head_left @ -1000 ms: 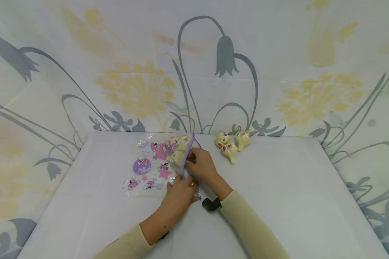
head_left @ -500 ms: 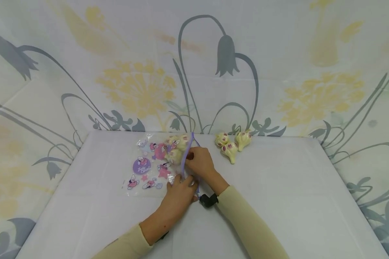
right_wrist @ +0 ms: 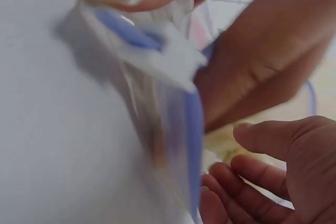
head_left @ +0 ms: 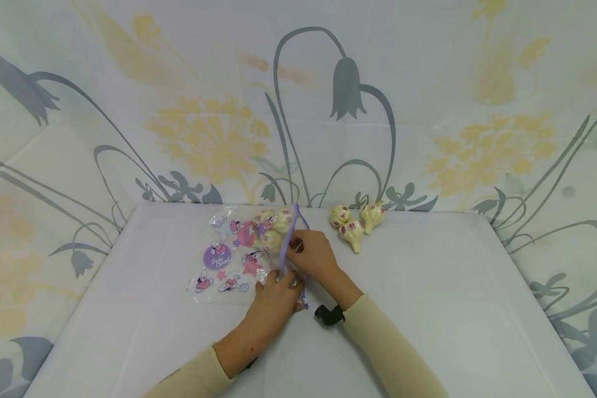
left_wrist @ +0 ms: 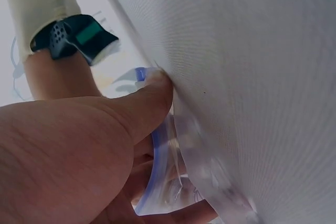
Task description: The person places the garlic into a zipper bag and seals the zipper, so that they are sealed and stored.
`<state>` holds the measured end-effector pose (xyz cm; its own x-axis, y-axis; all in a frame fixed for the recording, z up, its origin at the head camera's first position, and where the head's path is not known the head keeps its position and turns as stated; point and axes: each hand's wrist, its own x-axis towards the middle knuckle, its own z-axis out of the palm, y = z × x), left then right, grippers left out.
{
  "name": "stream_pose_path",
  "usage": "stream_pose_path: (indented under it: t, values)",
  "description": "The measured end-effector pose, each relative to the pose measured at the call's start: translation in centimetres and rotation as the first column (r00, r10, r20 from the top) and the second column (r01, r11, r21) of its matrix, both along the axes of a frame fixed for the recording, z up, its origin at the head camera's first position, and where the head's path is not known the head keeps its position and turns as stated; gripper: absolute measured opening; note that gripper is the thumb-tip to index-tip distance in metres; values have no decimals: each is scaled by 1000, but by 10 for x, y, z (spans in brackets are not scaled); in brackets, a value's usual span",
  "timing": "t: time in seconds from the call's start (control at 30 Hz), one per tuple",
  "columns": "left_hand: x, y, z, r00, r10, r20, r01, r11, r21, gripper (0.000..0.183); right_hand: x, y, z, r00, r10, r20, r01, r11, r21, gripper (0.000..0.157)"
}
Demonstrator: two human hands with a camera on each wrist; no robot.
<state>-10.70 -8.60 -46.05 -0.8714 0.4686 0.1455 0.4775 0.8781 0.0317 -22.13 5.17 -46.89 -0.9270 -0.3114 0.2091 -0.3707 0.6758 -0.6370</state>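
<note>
A clear zip bag (head_left: 219,279) with pink and purple cartoon prints lies flat, its purple-edged mouth (head_left: 287,236) facing right. Inside, near the mouth, are garlic heads (head_left: 282,221), seen through the plastic. My left hand (head_left: 276,298) pinches the lower part of the bag's mouth; in the left wrist view its thumb (left_wrist: 155,85) presses the edge. At the opening is my right hand (head_left: 314,254); in the right wrist view its thumb (right_wrist: 262,136) and loosely bent fingers stand apart, with nothing between them. Yellowish garlic (right_wrist: 223,145) shows behind the fingertips.
Three more garlic heads (head_left: 350,235), cream with purple marks, lie in a cluster right of the bag, near the back edge of the white table (head_left: 453,309). A flower-printed cloth (head_left: 418,110) rises behind and at both sides.
My right hand first moves slightly left into the bag's mouth, then draws back a little to the right. The left hand stays on the bag's edge.
</note>
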Motion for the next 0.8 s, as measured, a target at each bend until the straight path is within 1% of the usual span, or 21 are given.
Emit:
stream_pose_path:
  t: [0.1, 0.23, 0.37, 0.5, 0.6, 0.73, 0.8]
  values:
    - [0, 0, 1, 1000, 7, 20, -6, 1000, -11, 49, 6, 8, 6, 1000, -14, -1, 14, 1000, -20, 10]
    - [0, 0, 1, 1000, 9, 19, -9, 1000, -19, 51, 12, 22, 12, 999, -31, -36, 30, 999, -40, 18]
    - [-1, 0, 0, 999, 11, 32, -10, 1000, -10, 52, 14, 37, 21, 995, -55, -83, 50, 997, -62, 23]
    - [-2, 0, 0, 999, 15, 37, -15, 1000, -5, 53, 11, 53, 29, 984, -74, -160, 64, 996, -62, 27]
    - [-1, 0, -1, 1000, 9, 26, -9, 1000, -3, 53, 7, 67, 31, 973, -108, -204, 97, 993, -62, 30]
    - [0, 0, -2, 1000, -2, 18, 2, 1000, 1, 53, 2, 84, 31, 962, -176, -210, 165, 984, -67, 36]
    - [0, 0, -1, 1000, -4, 21, 4, 1000, 4, 52, -1, 92, 31, 959, -193, -207, 186, 981, -54, 38]
